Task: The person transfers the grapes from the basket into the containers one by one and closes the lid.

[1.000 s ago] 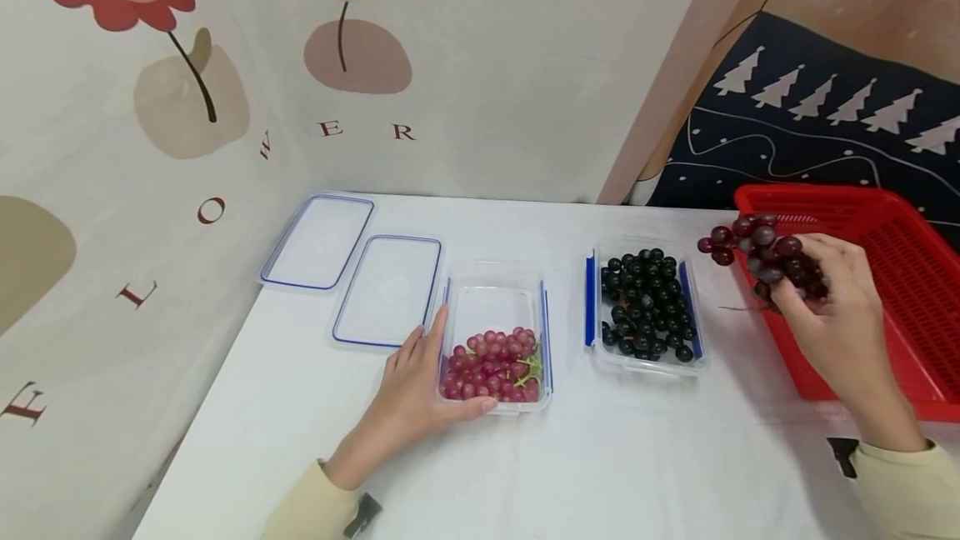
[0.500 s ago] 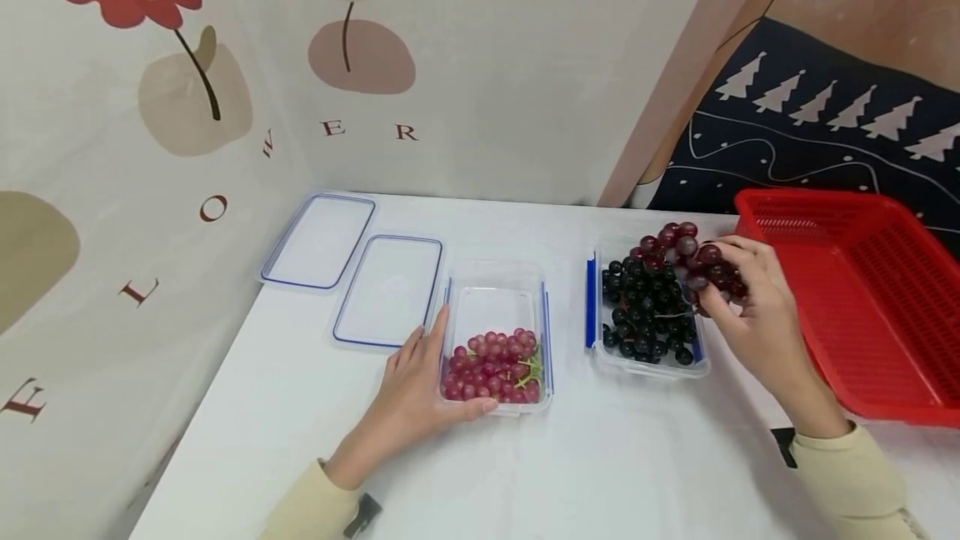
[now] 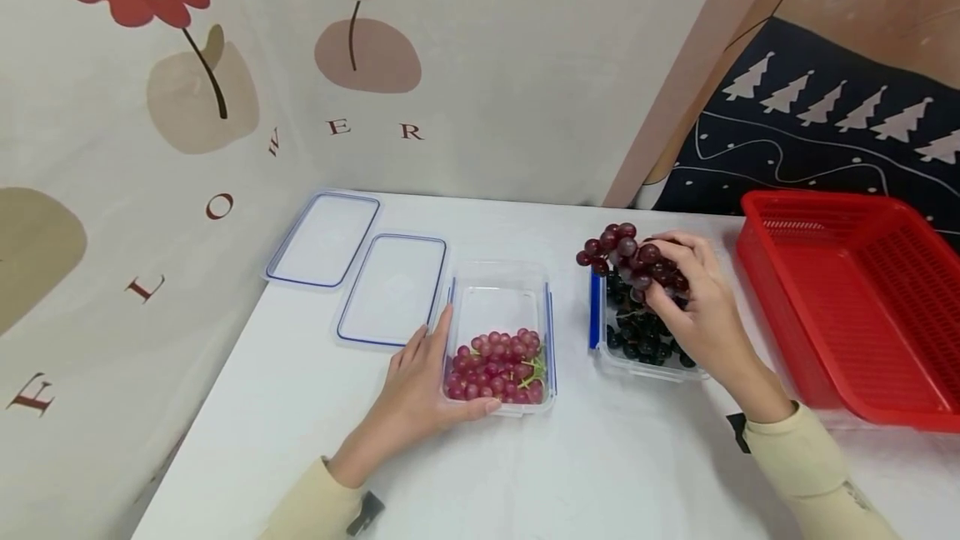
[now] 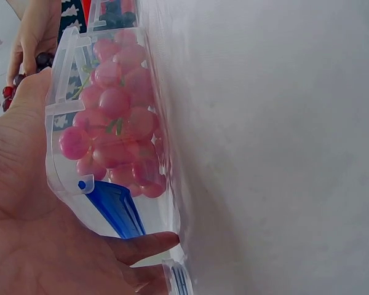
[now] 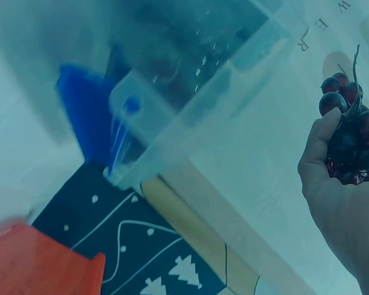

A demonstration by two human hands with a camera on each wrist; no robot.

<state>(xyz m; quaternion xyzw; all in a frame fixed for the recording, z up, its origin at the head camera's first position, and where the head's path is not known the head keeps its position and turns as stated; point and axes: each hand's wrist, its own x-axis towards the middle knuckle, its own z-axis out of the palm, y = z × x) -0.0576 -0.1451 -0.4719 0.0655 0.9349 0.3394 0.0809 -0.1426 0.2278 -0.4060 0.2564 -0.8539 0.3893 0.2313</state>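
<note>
My right hand [image 3: 701, 298] grips a bunch of dark red grapes [image 3: 618, 250] by its near side, above a clear plastic container [image 3: 648, 371] of black grapes [image 3: 641, 338]. In the right wrist view the same bunch [image 5: 353, 132] shows a thin stem sticking up. My left hand [image 3: 416, 394] rests against another clear container [image 3: 497, 302], fingers straight along its left wall and thumb across its front edge. Pinkish-red grapes [image 3: 495, 365] with green stems fill its near half. Through the wall, the left wrist view shows these grapes [image 4: 120, 110] and a blue side latch [image 4: 115, 208].
A red plastic basket [image 3: 885, 315] with slotted walls stands at the right, beside the black grapes' container. Two blue-rimmed clear lids [image 3: 322, 240] lie at the back left on the white table [image 3: 525, 482]. A printed cloth wall [image 3: 517, 123] rises behind.
My right hand has carried the dark red grapes leftward, from the basket's edge to above the black grapes. My left hand has stayed at its container.
</note>
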